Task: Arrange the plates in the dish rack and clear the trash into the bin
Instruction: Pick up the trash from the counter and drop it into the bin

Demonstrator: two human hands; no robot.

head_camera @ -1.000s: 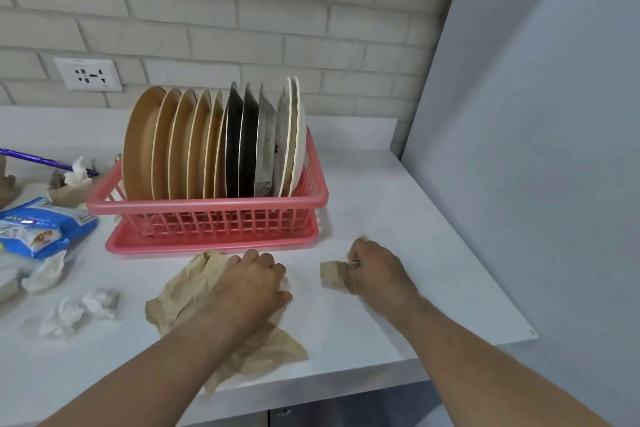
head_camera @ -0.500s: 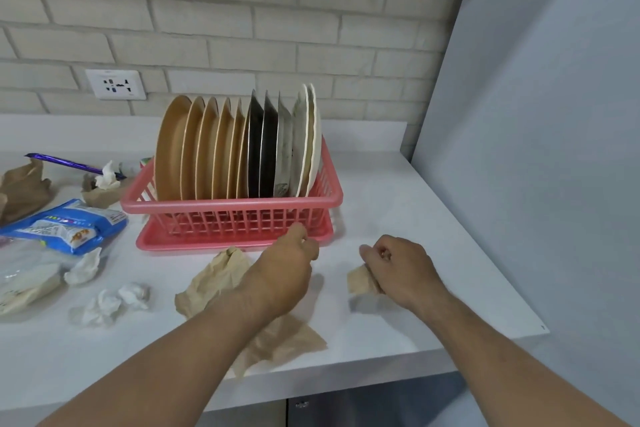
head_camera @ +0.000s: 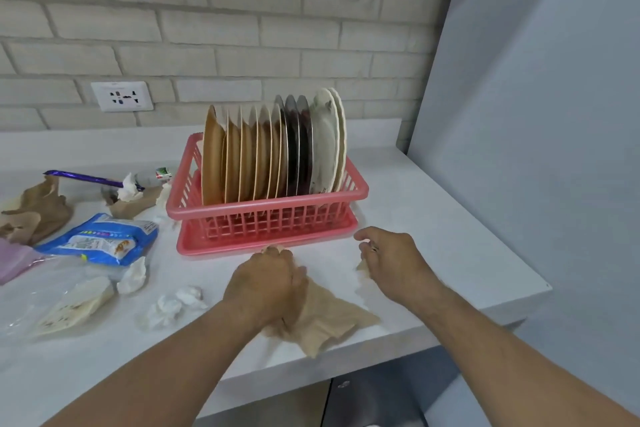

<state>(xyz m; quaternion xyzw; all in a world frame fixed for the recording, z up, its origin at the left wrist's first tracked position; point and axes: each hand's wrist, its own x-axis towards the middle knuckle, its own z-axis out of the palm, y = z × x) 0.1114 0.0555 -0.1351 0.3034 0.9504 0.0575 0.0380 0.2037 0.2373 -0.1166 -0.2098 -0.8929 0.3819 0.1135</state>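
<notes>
Plates (head_camera: 273,149) on edge in red dish rack (head_camera: 266,215), faces turned left and right, rims up: tan ones at left, dark ones next, two white at right end. Row and long axis of rack running left to right along white counter (head_camera: 450,236), parallel to brick wall.

Writing: coloured print on blue packet (head_camera: 100,239) left of rack, too blurred to read. Small green and red label (head_camera: 163,173) just behind rack's left corner, also unreadable. Purple wrapper (head_camera: 83,178) nearby, no legible text.

Left hand (head_camera: 266,282) just in front of rack, fingers curled round bunched end of brown paper (head_camera: 332,319); loose end of sheet spread toward counter edge. Right hand (head_camera: 391,262) beside it, fingers curled, apparently pinching small paper scrap (head_camera: 362,266), mostly hidden under palm.

White tissue wads (head_camera: 173,305) and crumpled brown bag (head_camera: 38,208) further left on counter. Wall socket (head_camera: 122,96) above.
</notes>
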